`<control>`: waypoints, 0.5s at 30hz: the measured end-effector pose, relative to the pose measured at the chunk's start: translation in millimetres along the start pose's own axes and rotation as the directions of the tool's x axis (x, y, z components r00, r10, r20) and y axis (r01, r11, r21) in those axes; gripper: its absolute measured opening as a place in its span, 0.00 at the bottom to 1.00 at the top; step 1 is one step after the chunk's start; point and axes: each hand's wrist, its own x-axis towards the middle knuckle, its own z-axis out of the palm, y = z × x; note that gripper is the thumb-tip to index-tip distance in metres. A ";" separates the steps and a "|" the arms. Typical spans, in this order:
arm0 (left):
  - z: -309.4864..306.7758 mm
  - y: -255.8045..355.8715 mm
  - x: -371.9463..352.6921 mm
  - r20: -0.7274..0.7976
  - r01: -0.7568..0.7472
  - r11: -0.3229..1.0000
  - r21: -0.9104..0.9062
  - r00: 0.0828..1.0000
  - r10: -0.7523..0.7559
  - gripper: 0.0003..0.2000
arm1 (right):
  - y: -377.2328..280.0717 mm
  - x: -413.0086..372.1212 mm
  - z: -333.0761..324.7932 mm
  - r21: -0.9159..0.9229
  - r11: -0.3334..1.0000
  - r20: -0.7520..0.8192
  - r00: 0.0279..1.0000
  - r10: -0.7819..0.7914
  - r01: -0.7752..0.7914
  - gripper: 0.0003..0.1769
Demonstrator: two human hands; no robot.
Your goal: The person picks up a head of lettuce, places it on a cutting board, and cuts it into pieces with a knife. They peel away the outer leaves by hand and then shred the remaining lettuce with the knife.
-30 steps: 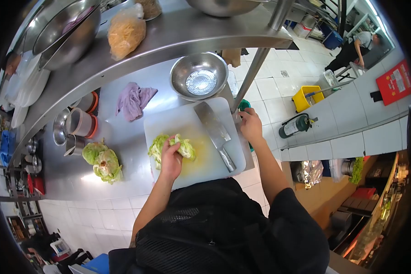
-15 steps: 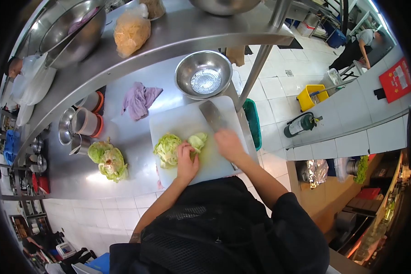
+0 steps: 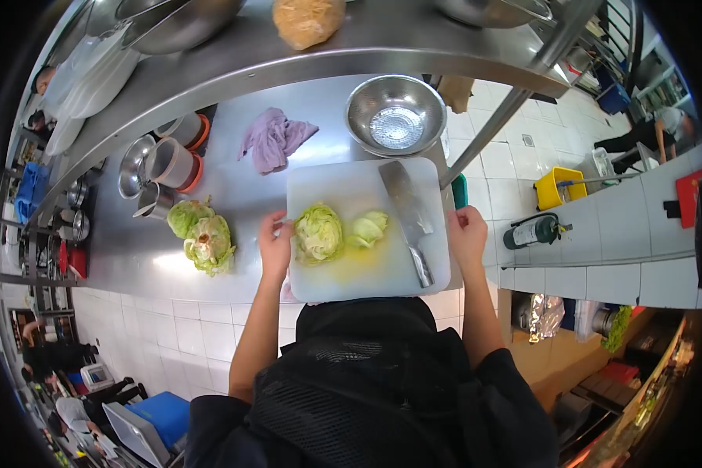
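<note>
A white cutting board [image 3: 327, 281] lies in front of me on the steel counter. My left hand [image 3: 274, 243] is at its left edge, fingers curled against the rim. At the opposite edge, my right hand [image 3: 468, 238] has its fingers bent close together on the board's side. On the board sit a cut piece of lettuce head [image 3: 319, 233] near my left hand and a smaller bunch of lettuce leaves [image 3: 369, 228] in the middle. A cleaver [image 3: 402, 195] lies flat along the right side, its metal handle towards me.
Whole lettuces [image 3: 207, 240] rest left of the board. Behind it are a purple cloth [image 3: 273, 142] and a steel bowl [image 3: 396, 117]. Plastic tubs [image 3: 171, 165] stand further left. A steel shelf [image 3: 304, 62] crosses overhead, with a slanting post [image 3: 495, 132] at right.
My right hand has left the cleaver, which now lies on the board, and moved to the right edge. My left hand has let go of the lettuce for the left edge. The board appears straighter.
</note>
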 end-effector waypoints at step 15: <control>16.3 -3.9 18.9 0.072 -0.239 0.943 0.232 0.971 0.229 0.38 | -95.5 -52.1 41.3 -0.049 0.918 0.340 0.871 -0.354 0.393 0.20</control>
